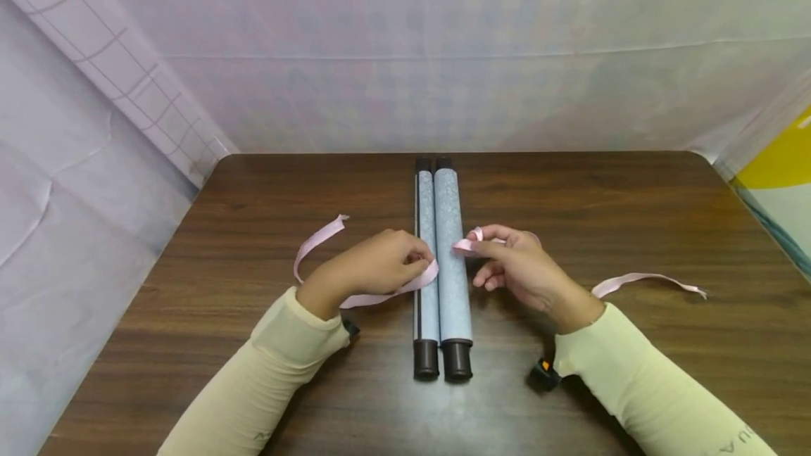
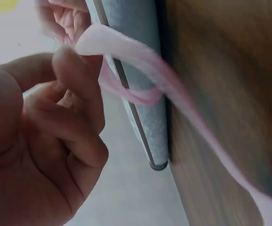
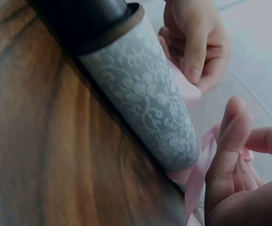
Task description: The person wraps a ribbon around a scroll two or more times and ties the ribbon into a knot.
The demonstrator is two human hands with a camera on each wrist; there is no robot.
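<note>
A two-rolled scroll [image 1: 451, 266] is laid lengthwise near the middle of the wood-grained bench [image 1: 209, 301], its thinner left roll [image 1: 427, 210] set close alongside the thicker right one; it is probably placed so that both sides can be reached equally. A pink ribbon [image 1: 357, 300] is held on either side of it, and in the wrist views a part of it is seen curving close round the rolls, so it seems to be passed beneath; whether it is one piece or two cannot be told. By the left hand [image 1: 380, 266], reached partly over the left roll, the ribbon is pinched between bent fingers, with the others curled in. By the right hand [image 1: 522, 266], just beside the right roll, it is pinched between thumb and forefinger, the lower fingers being loosely bent and apart; the grip is light, presumably because thin ribbon is easily creased. Loose tails are left on the bench at both sides, their tips frayed. The ribbon's satin-like surface is smooth and flat, twisted in places. The rolls are covered in grey-blue material, patterned with pale flowers and scrolling vines, and are finished with dark, cylindrical end knobs [image 1: 457, 361].
</note>
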